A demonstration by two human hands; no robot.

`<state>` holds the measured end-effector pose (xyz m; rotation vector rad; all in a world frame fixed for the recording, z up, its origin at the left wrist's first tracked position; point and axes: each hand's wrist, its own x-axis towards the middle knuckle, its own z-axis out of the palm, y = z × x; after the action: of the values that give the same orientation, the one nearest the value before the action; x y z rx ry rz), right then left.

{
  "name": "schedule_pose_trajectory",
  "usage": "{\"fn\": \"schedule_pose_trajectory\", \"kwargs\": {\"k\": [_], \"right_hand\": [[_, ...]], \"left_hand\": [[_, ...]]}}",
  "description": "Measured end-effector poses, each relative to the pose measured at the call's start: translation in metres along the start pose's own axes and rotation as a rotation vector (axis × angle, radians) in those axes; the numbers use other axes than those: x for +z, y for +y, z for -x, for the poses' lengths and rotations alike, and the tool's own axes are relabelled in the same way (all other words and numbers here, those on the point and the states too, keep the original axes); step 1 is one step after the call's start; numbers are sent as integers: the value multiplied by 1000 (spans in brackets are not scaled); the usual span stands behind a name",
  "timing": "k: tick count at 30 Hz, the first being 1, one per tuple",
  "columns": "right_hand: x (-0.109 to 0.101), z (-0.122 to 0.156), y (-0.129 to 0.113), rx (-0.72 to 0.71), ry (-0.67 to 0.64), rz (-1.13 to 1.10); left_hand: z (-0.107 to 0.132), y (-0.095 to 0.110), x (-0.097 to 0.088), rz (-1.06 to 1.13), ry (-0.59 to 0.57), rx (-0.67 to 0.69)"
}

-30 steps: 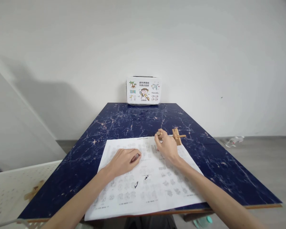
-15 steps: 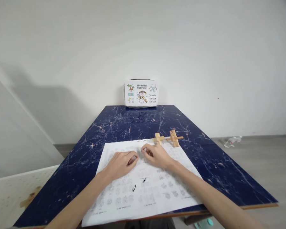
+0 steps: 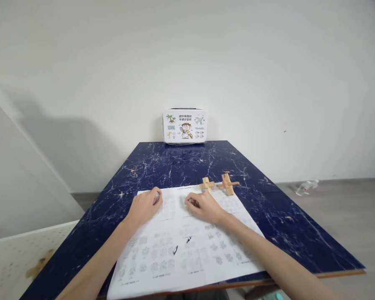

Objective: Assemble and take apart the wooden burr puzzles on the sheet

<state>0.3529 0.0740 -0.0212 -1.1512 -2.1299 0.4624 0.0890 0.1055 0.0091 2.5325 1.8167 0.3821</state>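
A large printed sheet of paper (image 3: 162,258), covered in rows of small grey diagrams, lies on the near half of the table. My left hand (image 3: 145,205) rests near the sheet's far left corner, fingers curled in; whatever they may hold is hidden. Over the upper middle of the paper is my right hand (image 3: 206,206), also curled with thumb and fingers close together; I cannot make out anything inside. Just beyond it stand two cross-shaped wooden puzzles, a smaller pale one (image 3: 206,184) and a larger one (image 3: 228,184) with a dark mark on top.
A white case (image 3: 185,127) with cartoon prints stands at the far end of the dark blue marbled table (image 3: 171,166), against the wall. A clear plastic bottle (image 3: 306,187) lies on the floor to the right. Wooden pieces (image 3: 39,266) rest on a white perforated surface at lower left.
My left hand has moved left and slightly away, from beside my right hand to the sheet's far left corner. The right hand stays in nearly the same place, still curled.
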Motion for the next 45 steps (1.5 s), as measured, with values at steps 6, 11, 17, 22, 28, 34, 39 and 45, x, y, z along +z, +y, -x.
{"fn": "schedule_pose_trajectory", "kwargs": {"k": [6,11,17,22,28,34,39,45], "right_hand": [[2,0,1,18,-5,-10],[2,0,0,30,2,-20],[0,0,-2,33,-3,-19],[0,-1,-3,21,3,-9],[0,-1,-4,35,0,-25],[0,-1,-5,44,-2,-34],[0,0,-4,51,-11,-30],[2,0,-2,46,-9,-24]], "left_hand": [[-10,-23,0,-59,36,-123],[-15,-29,1,-80,43,-191],[-17,-30,0,-71,37,-187],[-16,-30,0,-64,54,-178],[-16,-31,-1,-57,44,-187],[-17,-31,0,-55,29,-190],[-17,-29,-1,-58,27,-193],[-14,-27,-3,-42,12,-195]]}}
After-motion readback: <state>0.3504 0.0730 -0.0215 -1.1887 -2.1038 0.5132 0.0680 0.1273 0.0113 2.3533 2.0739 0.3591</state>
